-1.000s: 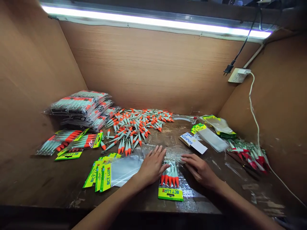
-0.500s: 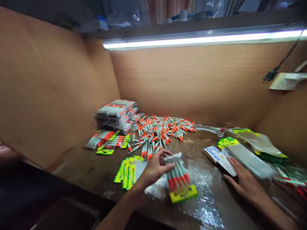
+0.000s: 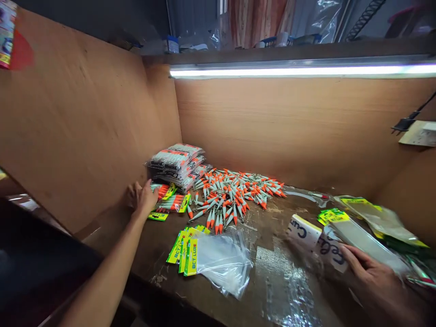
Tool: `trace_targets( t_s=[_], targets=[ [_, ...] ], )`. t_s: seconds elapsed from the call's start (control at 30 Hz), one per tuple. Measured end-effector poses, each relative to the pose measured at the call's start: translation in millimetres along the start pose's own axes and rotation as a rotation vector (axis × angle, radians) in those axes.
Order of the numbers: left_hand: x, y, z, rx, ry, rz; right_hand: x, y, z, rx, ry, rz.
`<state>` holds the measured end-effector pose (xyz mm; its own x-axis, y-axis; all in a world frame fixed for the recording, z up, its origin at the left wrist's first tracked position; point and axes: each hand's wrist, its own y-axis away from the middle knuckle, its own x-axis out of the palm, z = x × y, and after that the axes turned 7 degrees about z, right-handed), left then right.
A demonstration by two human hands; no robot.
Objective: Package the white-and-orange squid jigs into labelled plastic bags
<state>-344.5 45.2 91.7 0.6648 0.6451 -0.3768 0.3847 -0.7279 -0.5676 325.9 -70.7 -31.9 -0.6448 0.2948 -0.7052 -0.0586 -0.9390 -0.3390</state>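
Observation:
My left hand [image 3: 142,200] is at the left end of a small group of filled lure packets [image 3: 173,203]. Its fingers are spread, the tips partly hidden, and I see no packet held in it. The packets hold orange-tipped pale lures under yellow labels. On the right, my right hand [image 3: 369,268] grips a white card with blurred handwriting [image 3: 332,249] between thumb and fingers. A similar written piece with a yellowish edge [image 3: 304,234] adjoins it; whether the two are joined I cannot tell. Clear bags with yellow BCT LURE headers [image 3: 221,261] lie fanned out between my hands.
Loose orange-and-pale lures [image 3: 235,195] are heaped at the back, beside stacked full packs [image 3: 177,161]. More clear bags [image 3: 364,238] lie at the right. Crinkled clear plastic [image 3: 289,286] covers the front. Wooden panels [image 3: 289,122] enclose the table; a plug [image 3: 405,125] hangs right.
My left hand has moved from the front middle to the filled packets; the packet it held no longer shows in it. My right hand has closed on the card, which has turned.

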Motion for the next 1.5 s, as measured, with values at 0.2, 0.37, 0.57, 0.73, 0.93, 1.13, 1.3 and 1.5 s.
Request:
trace_targets(
  t_s=[0.2,0.37,0.57,0.73,0.93,1.13,1.3,1.5],
  targets=[
    [85.7,105,-101,0.532,-0.105,0.473,40,-23,84,0.225,-0.591,0.539],
    [152.1,186,-163,0.815,-0.368,0.948,76,-61,118,0.131,-0.625,0.748],
    [177.5,179,-147,0.65,-0.45,0.865,80,-134,157,-0.276,0.053,0.287],
    [181.6,185,-138,0.668,-0.464,0.841,128,-184,236,-0.494,0.192,0.322],
    [187.0,194,-125,0.627,-0.509,0.938,204,-205,334,-0.743,0.389,0.471],
    [182.9,188,-133,0.555,-0.517,1.0,256,-227,387,-0.661,0.641,0.564],
    [176.7,188,-130,0.594,-0.427,0.924,268,-241,401,-0.502,0.755,0.605],
    [178.0,184,-126,0.605,-0.495,0.966,256,-254,403,-0.37,0.756,0.735]
  ],
)
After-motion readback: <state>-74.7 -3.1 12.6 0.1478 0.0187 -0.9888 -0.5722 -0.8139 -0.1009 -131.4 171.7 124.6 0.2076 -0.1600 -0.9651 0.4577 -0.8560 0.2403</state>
